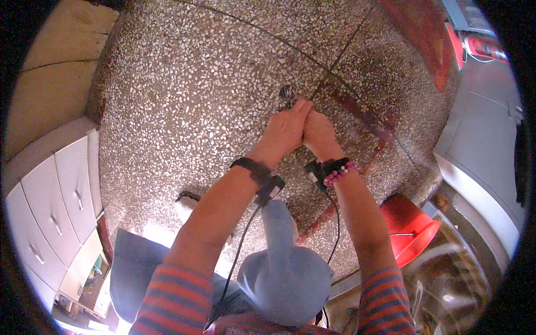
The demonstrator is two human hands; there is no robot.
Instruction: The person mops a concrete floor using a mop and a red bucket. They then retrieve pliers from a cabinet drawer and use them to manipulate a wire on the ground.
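My left hand (pixel 283 132) and my right hand (pixel 322 135) are pressed together in front of me, above the speckled stone floor (pixel 184 89). Both have their fingers closed. A small dark, partly shiny thing (pixel 286 92) shows just beyond the left fingertips; its kind is unclear, and the hands hide whatever else lies between them. On each wrist sits a black strap with a small cabled device, the left device (pixel 271 188) and the right device (pixel 314 174). A pink bead bracelet (pixel 339 173) circles the right wrist.
White drawers (pixel 56 223) line the left side. A red bucket (pixel 406 229) stands low on the right, near a clear, glossy surface (pixel 446 273). Farther right is a grey cabinet (pixel 486 117). Black cables (pixel 237 245) run from the wrists toward my body.
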